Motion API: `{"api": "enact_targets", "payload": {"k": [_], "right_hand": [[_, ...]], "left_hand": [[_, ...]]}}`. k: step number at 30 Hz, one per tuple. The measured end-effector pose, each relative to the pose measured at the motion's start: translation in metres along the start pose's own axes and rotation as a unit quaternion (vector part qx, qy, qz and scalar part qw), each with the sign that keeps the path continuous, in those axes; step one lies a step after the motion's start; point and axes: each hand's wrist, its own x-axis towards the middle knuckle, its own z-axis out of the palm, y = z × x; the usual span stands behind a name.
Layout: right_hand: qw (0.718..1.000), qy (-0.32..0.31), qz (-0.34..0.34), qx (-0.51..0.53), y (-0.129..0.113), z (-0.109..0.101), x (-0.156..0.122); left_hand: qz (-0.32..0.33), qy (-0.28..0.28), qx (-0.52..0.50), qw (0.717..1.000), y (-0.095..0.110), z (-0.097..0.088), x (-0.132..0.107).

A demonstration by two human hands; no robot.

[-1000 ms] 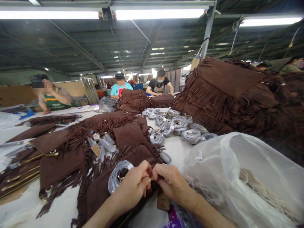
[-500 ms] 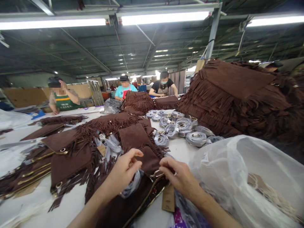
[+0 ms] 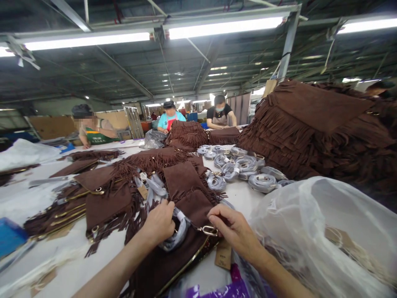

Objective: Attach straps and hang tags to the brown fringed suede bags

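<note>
A dark brown fringed bag (image 3: 161,265) with a gold zipper lies in front of me. My left hand (image 3: 161,221) is closed at the edge of a plastic-wrapped coiled strap (image 3: 180,238) resting on the bag. A gold metal clip (image 3: 208,230) sits near the zipper's end, between my two hands. Just above and right of it, my right hand (image 3: 232,227) has thumb and fingertips pinched together; what they hold is hidden. Below the right hand hangs a brown paper tag (image 3: 223,254).
Several wrapped coiled straps (image 3: 246,163) lie behind. A tall pile of fringed bags (image 3: 310,120) stands at right, behind a clear plastic bag (image 3: 285,215) of tags. More zippered bags (image 3: 107,200) lie left. Three co-workers sit across the white table (image 3: 245,198); a blue object (image 3: 12,238) is at far left.
My left hand has gone from loosely open to closed at the coiled strap. My right hand stays by the clip, which now shows more fully. The view has turned slightly left.
</note>
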Motion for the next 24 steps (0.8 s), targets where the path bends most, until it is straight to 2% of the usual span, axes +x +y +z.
{"api": "enact_targets", "payload": {"k": [3,7,9,11,14,16,18,19,21,24], "right_hand": [[0.997,0.011,0.034,0.071,0.0,-0.001,-0.001],[0.973,-0.05,0.031,0.223,-0.008,-0.005,-0.005],[0.968,-0.084,0.023,0.235,-0.012,-0.009,-0.005],[0.973,-0.087,0.043,0.207,-0.012,-0.014,-0.005],[0.963,-0.031,0.123,0.237,-0.006,-0.019,-0.001],[0.939,0.014,0.167,0.301,-0.003,-0.021,0.003],[0.916,0.048,0.184,0.354,-0.001,-0.022,0.006],[0.909,0.053,0.181,0.371,0.0,-0.023,0.006],[0.911,0.03,0.152,0.383,-0.001,-0.025,0.004],[0.923,-0.064,0.084,0.37,-0.004,-0.032,-0.002]], "left_hand": [[0.019,0.037,-0.004,0.999,0.014,-0.022,-0.011],[0.099,0.113,-0.024,0.988,0.051,-0.058,-0.029],[0.155,0.112,-0.039,0.981,0.067,-0.07,-0.034],[0.187,0.11,-0.091,0.972,0.073,-0.074,-0.039],[0.139,0.078,-0.154,0.975,0.061,-0.058,-0.055],[0.083,0.009,-0.117,0.99,0.047,-0.036,-0.068],[0.069,-0.054,-0.059,0.994,0.033,-0.013,-0.078],[0.07,-0.068,-0.041,0.994,0.028,-0.004,-0.08],[0.067,-0.058,-0.034,0.995,0.02,0.005,-0.077],[0.049,-0.008,-0.071,0.996,0.01,-0.007,-0.063]]}}
